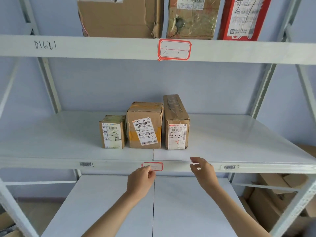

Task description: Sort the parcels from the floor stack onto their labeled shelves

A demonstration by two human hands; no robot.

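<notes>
Brown parcels (144,127), white shelf (239,142), red-bordered label (174,49)

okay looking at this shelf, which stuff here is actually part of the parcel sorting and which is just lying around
Part of the job:
three parcels marked 2-2 on the middle shelf
parcels on the upper shelf
red-bordered 2-1 shelf label
both empty hands, left hand, right hand

Just lying about:
loose cardboard at lower right
</notes>
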